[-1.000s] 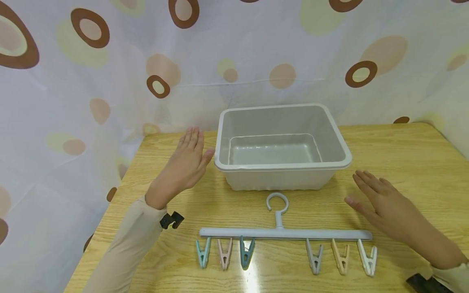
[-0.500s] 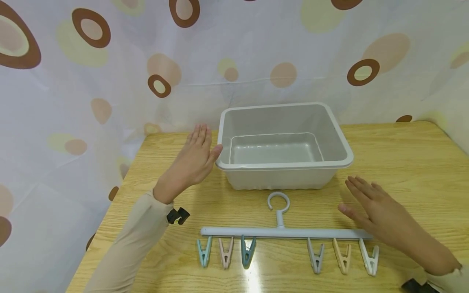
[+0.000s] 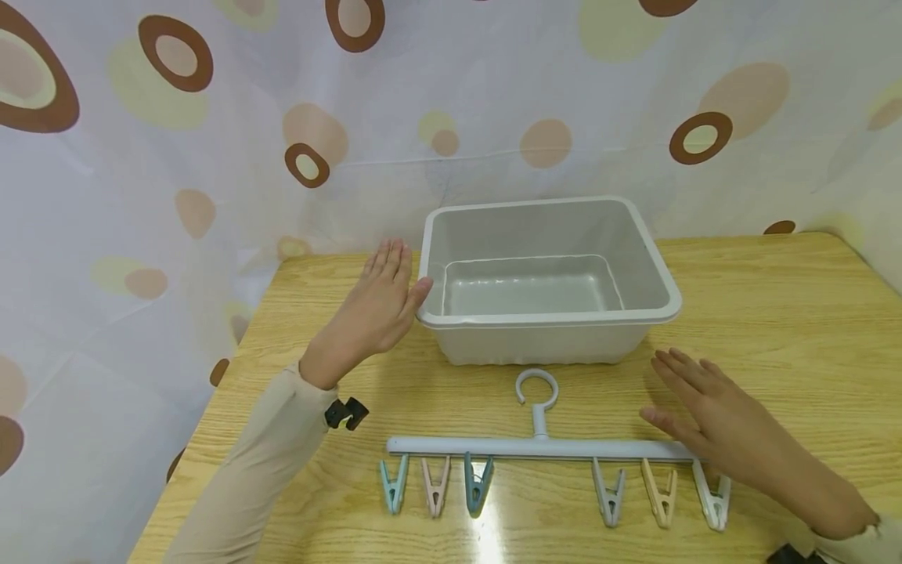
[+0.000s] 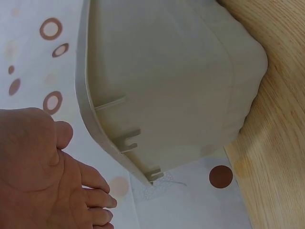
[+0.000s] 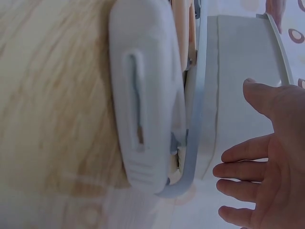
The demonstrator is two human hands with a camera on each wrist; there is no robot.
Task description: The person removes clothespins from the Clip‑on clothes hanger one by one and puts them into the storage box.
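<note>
A light grey plastic basin stands near the back of the table, nothing in it. My left hand hovers beside its left end with straight fingers. In the left wrist view that hand looks apart from the basin's rim. In front lies a pale blue clip hanger with a round hook. Straight-fingered and holding nothing, my right hand is over the hanger's right end, partly covering it and the white clip. The white clip looms large in the right wrist view.
Left along the hanger hang a turquoise clip, a pink clip and a teal clip. A grey clip and a yellow clip hang on the right. A patterned cloth rises behind the wooden table.
My left hand has shifted right, closer to the basin's left rim. My right hand has moved left and slightly nearer, now covering the hanger's right end. The basin and hanger stay in place.
</note>
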